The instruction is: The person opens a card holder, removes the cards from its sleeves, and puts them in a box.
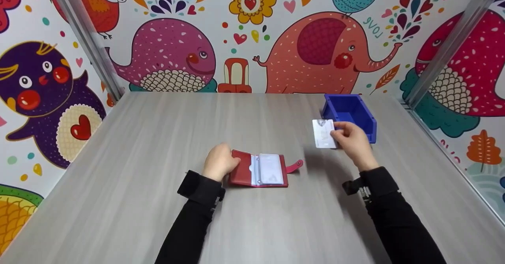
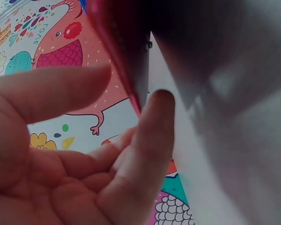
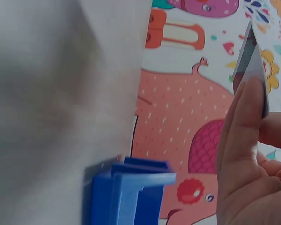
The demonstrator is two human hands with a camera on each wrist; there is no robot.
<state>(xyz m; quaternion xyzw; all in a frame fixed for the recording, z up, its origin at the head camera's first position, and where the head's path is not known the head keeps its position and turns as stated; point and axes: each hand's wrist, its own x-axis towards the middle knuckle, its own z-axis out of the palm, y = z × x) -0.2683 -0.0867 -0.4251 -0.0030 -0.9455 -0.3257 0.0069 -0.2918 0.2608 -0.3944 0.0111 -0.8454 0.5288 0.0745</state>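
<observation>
A red card holder (image 1: 240, 172) lies open on the table, its clear plastic sleeves (image 1: 271, 169) showing and its strap with a snap (image 1: 294, 166) sticking out to the right. My left hand (image 1: 221, 162) holds the left cover's edge between thumb and fingers; in the left wrist view the red cover (image 2: 124, 61) passes between them. To the right, my right hand (image 1: 354, 142) pinches a white card (image 1: 323, 133) by its right edge, above the table. Seen nearly edge-on, the card (image 3: 252, 65) stands between thumb and fingers in the right wrist view.
A blue plastic bin (image 1: 369, 116) stands at the back right, just behind my right hand. Patterned walls with cartoon animals (image 1: 315, 55) enclose the grey wood-grain table (image 1: 158, 137) at the back and both sides.
</observation>
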